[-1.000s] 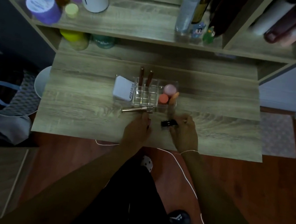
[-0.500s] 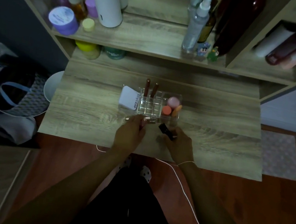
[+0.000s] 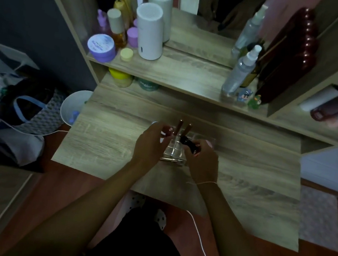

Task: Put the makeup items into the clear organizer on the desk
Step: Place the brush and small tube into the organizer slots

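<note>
The clear organizer [image 3: 174, 150] sits mid-desk, mostly covered by my hands. Two brown-capped tubes [image 3: 183, 128] stand upright in its back compartments. My left hand [image 3: 150, 144] holds a small reddish lipstick [image 3: 168, 130] over the organizer's left side. My right hand [image 3: 201, 161] grips a black makeup tube [image 3: 188, 144], tilted above the middle compartments. A thin gold pencil [image 3: 172, 160] lies on the desk along the organizer's front edge. The sponges on the organizer's right side are hidden by my right hand.
The wooden desk [image 3: 243, 182] has a shelf above with a white canister [image 3: 149, 35], purple jar [image 3: 101, 47], spray bottle [image 3: 239, 72] and other bottles. A white bin [image 3: 72, 107] and a bag [image 3: 26, 106] stand on the floor at left.
Both hands lifted from the desk front up over the organizer, the left carrying the reddish lipstick and the right the black tube. The camera view tilted upward.
</note>
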